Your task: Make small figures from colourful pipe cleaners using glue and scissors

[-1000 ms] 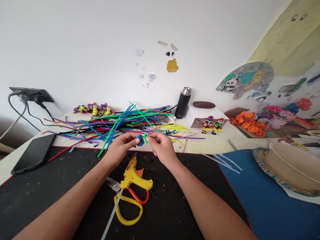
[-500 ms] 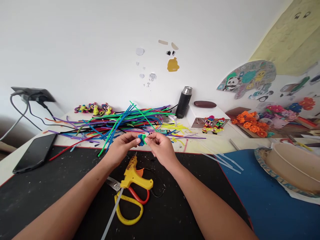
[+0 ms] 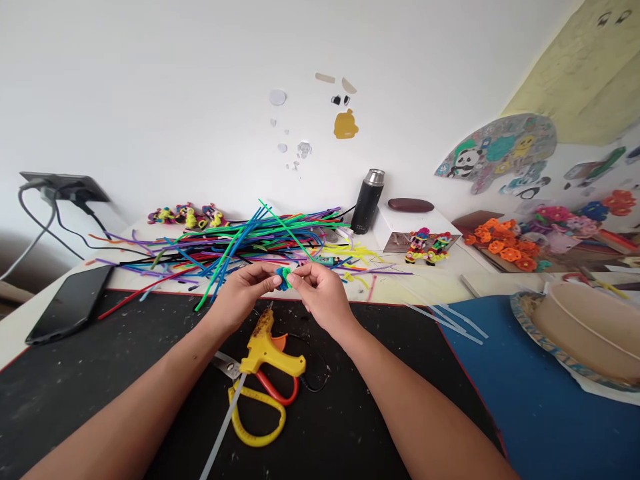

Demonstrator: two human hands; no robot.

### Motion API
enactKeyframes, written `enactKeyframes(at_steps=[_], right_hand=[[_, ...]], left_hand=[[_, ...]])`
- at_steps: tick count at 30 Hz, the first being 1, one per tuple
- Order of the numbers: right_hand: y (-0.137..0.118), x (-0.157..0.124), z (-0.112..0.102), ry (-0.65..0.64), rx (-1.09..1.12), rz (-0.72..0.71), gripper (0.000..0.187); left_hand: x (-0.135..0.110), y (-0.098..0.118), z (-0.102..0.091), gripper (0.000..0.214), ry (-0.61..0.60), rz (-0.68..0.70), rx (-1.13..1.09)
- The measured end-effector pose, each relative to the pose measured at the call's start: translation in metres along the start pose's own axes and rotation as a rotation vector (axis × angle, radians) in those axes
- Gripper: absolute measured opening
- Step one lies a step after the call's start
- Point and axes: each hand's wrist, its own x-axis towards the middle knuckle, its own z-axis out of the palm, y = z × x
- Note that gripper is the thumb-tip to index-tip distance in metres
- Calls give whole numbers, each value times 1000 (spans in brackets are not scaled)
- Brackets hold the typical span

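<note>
Between both hands, above the far edge of the black mat (image 3: 150, 373), is a small fuzzy blue and green pipe-cleaner piece (image 3: 284, 277). My left hand (image 3: 243, 291) pinches its blue side between thumb and fingers. On the green side, my right hand (image 3: 323, 291) grips it with thumb and forefinger; those fingers hide part of it. Below the hands lies a yellow glue gun (image 3: 270, 353) with a clear glue stick (image 3: 224, 427) sticking out of its back. Scissors (image 3: 257, 443) with yellow and red handles rest partly under the glue gun.
Behind the hands lies a heap of coloured pipe cleaners (image 3: 260, 240). A black phone (image 3: 73, 303) is at the left, a black thermos (image 3: 369, 203) by the wall. Small figures (image 3: 427, 247) stand before a white box (image 3: 395, 230). Loose glue sticks (image 3: 457, 323) and a bowl (image 3: 580, 333) are at right.
The right fingers have shifted slightly on the pipe-cleaner piece, and less of its green part shows. Both hands still hold it in nearly the same place. The view has tilted a little.
</note>
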Motion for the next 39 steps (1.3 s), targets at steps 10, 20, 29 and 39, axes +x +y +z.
enactKeyframes(at_steps=[10, 20, 29, 39], right_hand=[[3, 1, 2, -18, 61, -2, 29], [1, 3, 1, -60, 134, 71, 33], [3, 5, 0, -108, 222, 141, 38], [6, 6, 3, -98, 276, 135, 42]], left_hand=[[-1, -1, 3, 27, 14, 22, -41], [-5, 6, 7, 31, 41, 32, -27], [-2, 0, 5, 31, 8, 1, -26], [0, -3, 5, 40, -28, -117, -243]])
